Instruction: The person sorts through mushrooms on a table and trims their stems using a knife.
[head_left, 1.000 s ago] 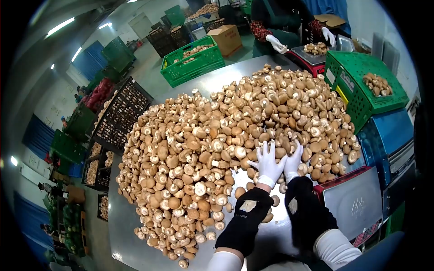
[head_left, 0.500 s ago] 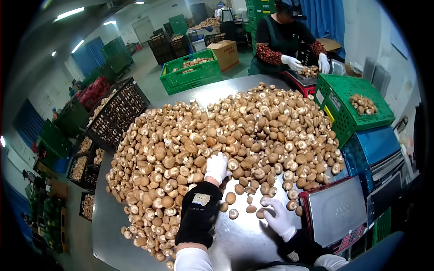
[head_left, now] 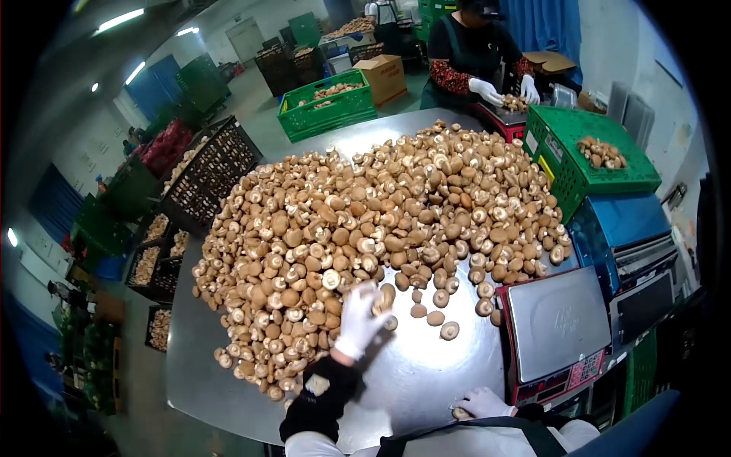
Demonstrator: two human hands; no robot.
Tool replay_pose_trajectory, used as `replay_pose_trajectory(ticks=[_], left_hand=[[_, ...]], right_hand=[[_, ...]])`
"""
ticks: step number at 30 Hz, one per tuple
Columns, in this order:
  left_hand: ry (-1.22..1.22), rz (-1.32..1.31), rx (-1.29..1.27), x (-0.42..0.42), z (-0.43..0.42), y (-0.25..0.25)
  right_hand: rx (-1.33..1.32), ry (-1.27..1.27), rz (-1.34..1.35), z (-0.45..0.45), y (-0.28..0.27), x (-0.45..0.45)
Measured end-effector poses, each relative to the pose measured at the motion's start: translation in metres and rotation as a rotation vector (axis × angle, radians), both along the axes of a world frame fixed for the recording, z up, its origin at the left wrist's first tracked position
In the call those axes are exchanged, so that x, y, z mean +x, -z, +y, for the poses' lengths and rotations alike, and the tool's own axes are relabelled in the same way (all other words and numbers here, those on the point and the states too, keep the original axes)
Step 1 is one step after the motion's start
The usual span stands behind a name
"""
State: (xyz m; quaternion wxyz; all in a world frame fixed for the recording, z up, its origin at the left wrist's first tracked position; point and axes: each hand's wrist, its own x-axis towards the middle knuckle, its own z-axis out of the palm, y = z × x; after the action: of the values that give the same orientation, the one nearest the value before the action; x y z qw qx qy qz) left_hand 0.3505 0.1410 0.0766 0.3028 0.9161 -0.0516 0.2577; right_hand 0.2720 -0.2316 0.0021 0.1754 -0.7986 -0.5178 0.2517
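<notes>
A wide pile of brown mushrooms (head_left: 304,251) covers much of the steel table (head_left: 434,373). At the pile's near edge, my white-gloved left hand (head_left: 361,318) has its fingers curled round a mushroom (head_left: 383,298). My right hand (head_left: 484,403), also gloved in white, is low at the table's near edge, close to my body, with a mushroom (head_left: 460,413) under its curled fingers. Several loose mushrooms (head_left: 449,330) lie on the metal between the hands and the pile.
A red scale (head_left: 560,324) stands at the right, beside a blue machine (head_left: 628,228). Behind it, a green crate (head_left: 590,156) bears packed mushrooms. Across the table a co-worker (head_left: 472,61) handles mushrooms on another scale. Black crates (head_left: 209,171) stand left; a green crate (head_left: 327,107) sits beyond.
Both hands have drawn back from the pile towards my body, the left also moving left, the right down to the near edge. Each now has a mushroom. The co-worker's hands have come together at the far scale.
</notes>
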Motion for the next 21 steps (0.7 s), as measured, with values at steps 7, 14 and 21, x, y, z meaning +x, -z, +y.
replay_pose_trajectory(ticks=[7, 14, 21], left_hand=[[-0.1, 0.401, 0.205, -0.103, -0.04, 0.067], [-0.085, 0.189, 0.341, -0.057, -0.056, 0.038], [-0.067, 0.261, 0.253, 0.101, -0.066, 0.031]], right_hand=[[0.153, 0.074, -0.024, 0.007, -0.011, -0.014], [0.028, -0.161, -0.227, -0.006, -0.002, -0.02], [0.051, -0.207, -0.124, -0.006, -0.009, -0.014]])
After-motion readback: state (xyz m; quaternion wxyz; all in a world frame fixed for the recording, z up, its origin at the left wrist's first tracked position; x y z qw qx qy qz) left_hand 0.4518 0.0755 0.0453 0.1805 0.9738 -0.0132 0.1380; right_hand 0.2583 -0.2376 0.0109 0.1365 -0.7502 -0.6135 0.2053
